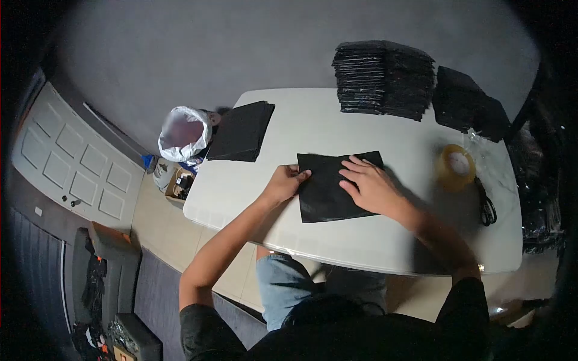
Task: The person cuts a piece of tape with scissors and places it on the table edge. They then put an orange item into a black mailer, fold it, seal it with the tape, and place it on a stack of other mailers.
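Observation:
A flat black sheet (pixel 328 195) lies on the white table (pixel 373 240) in front of me. My left hand (pixel 284 182) grips its left edge with the fingers curled over it. My right hand (pixel 368 183) lies flat on top of the sheet's right part, fingers spread and pressing down. Both arms reach in from the table's near edge.
A tall stack of black sheets (pixel 383 77) stands at the far edge, with more black sheets (pixel 468 103) to its right. A smaller black pile (pixel 242 130) sits at the far left corner. A tape roll (pixel 457 164) and scissors (pixel 486 206) lie at the right. A white bag (pixel 182 133) stands on the floor.

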`<action>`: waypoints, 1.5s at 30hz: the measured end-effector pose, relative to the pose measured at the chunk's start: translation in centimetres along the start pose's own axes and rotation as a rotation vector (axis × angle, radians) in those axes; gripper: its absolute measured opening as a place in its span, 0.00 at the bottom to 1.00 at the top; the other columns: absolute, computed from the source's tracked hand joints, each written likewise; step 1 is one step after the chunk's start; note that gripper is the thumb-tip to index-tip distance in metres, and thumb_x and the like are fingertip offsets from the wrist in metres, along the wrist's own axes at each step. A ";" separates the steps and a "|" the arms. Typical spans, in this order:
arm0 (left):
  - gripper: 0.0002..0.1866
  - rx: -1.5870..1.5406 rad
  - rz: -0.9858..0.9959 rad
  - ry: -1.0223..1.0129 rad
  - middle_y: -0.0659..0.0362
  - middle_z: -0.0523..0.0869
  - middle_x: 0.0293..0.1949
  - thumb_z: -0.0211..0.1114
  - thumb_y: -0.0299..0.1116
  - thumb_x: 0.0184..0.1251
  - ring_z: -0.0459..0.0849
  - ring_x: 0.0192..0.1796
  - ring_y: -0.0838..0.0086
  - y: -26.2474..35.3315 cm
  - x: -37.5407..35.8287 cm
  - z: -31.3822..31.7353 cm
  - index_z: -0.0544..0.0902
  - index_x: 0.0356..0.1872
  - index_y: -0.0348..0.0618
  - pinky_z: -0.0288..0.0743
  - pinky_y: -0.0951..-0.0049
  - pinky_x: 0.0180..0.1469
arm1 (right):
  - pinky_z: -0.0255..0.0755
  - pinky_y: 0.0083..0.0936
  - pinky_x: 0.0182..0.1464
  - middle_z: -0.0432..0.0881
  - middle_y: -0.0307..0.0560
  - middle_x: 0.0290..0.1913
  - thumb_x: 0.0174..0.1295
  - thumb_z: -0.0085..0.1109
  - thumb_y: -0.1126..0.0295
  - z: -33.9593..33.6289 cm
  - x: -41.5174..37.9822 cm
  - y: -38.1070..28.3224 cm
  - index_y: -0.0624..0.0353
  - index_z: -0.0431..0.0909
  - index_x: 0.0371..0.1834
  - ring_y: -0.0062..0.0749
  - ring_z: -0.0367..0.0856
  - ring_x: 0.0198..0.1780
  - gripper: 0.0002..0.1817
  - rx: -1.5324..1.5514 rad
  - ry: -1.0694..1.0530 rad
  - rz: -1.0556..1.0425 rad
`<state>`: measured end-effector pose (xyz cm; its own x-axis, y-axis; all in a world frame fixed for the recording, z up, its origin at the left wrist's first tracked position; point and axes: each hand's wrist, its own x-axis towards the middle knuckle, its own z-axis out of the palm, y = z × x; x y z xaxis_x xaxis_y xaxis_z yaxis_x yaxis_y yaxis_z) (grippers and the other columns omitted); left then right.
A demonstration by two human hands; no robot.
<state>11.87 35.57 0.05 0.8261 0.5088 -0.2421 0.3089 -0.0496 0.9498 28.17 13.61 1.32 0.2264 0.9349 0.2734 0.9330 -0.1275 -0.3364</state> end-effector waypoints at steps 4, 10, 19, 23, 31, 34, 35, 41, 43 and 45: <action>0.15 0.095 0.006 0.018 0.62 0.84 0.26 0.71 0.37 0.76 0.79 0.24 0.82 -0.7 0.1 -1.3 0.86 0.34 0.33 0.73 0.78 0.23 | 0.49 0.55 0.84 0.64 0.64 0.80 0.79 0.50 0.49 2.3 -0.6 0.2 0.62 0.69 0.78 0.59 0.57 0.83 0.33 -0.115 -0.042 -0.014; 0.14 0.057 -0.006 0.004 0.61 0.83 0.26 0.74 0.35 0.73 0.80 0.25 0.81 -1.0 0.7 -1.8 0.85 0.30 0.37 0.77 0.78 0.24 | 0.43 0.54 0.85 0.55 0.62 0.84 0.79 0.47 0.44 2.2 -0.7 0.2 0.57 0.62 0.83 0.60 0.50 0.85 0.38 -0.121 -0.148 0.043; 0.25 0.251 0.042 -0.040 0.52 0.91 0.43 0.81 0.44 0.64 0.88 0.46 0.70 1.8 4.7 -1.4 0.88 0.51 0.32 0.81 0.70 0.45 | 0.41 0.53 0.85 0.55 0.63 0.85 0.77 0.48 0.42 2.3 -0.8 0.1 0.55 0.60 0.84 0.60 0.49 0.86 0.39 -0.099 -0.145 0.045; 0.30 0.422 0.128 -0.149 0.47 0.92 0.48 0.83 0.51 0.59 0.89 0.52 0.63 2.4 8.2 0.0 0.89 0.51 0.34 0.81 0.64 0.56 | 0.40 0.53 0.85 0.54 0.64 0.85 0.77 0.46 0.40 2.8 -0.9 0.6 0.57 0.60 0.84 0.60 0.48 0.86 0.41 -0.099 -0.126 0.027; 0.43 0.916 0.146 -0.429 0.42 0.91 0.51 0.82 0.66 0.51 0.88 0.57 0.53 5.5 11.7 3.1 0.89 0.54 0.35 0.80 0.58 0.61 | 0.57 0.44 0.81 0.68 0.65 0.78 0.69 0.66 0.60 2.1 0.0 3.6 0.64 0.75 0.70 0.56 0.64 0.80 0.30 0.428 0.033 0.092; 0.43 1.049 0.187 -0.385 0.42 0.90 0.54 0.81 0.65 0.51 0.88 0.58 0.50 5.0 11.8 3.7 0.88 0.58 0.37 0.79 0.56 0.62 | 0.70 0.39 0.72 0.83 0.56 0.66 0.63 0.68 0.72 -0.5 -0.3 4.9 0.62 0.86 0.53 0.49 0.78 0.71 0.15 0.503 0.297 0.199; 0.43 1.048 0.187 -0.387 0.42 0.90 0.54 0.81 0.65 0.51 0.88 0.58 0.50 4.6 11.9 3.7 0.88 0.58 0.37 0.79 0.56 0.62 | 0.71 0.39 0.71 0.84 0.54 0.66 0.64 0.69 0.72 -0.2 -0.4 6.6 0.62 0.86 0.53 0.48 0.79 0.70 0.15 0.357 0.349 0.162; 0.34 1.002 0.252 -0.345 0.45 0.92 0.45 0.83 0.55 0.54 0.90 0.51 0.57 5.9 10.0 4.6 0.90 0.53 0.37 0.81 0.58 0.57 | 0.75 0.40 0.66 0.86 0.53 0.60 0.63 0.74 0.65 0.4 -0.6 9.8 0.61 0.84 0.58 0.47 0.82 0.63 0.21 0.137 0.357 0.272; 0.23 0.872 0.381 -0.290 0.52 0.90 0.35 0.84 0.45 0.58 0.87 0.40 0.68 5.9 9.6 4.6 0.88 0.43 0.36 0.80 0.63 0.47 | 0.76 0.40 0.65 0.86 0.55 0.59 0.60 0.77 0.62 0.6 -0.5 10.2 0.63 0.85 0.56 0.50 0.82 0.62 0.24 0.220 0.386 0.232; 0.19 0.817 0.456 -0.255 0.55 0.88 0.32 0.83 0.40 0.59 0.83 0.37 0.71 6.1 8.7 4.7 0.86 0.39 0.35 0.78 0.65 0.44 | 0.78 0.37 0.60 0.88 0.53 0.55 0.61 0.77 0.62 0.2 -0.5 10.5 0.63 0.85 0.55 0.44 0.85 0.56 0.23 0.270 0.357 0.255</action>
<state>23.10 35.64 2.80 0.9953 0.0956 -0.0120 0.0862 -0.8270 0.5556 37.80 11.90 -2.47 0.5623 0.7082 0.4270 0.7410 -0.2022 -0.6404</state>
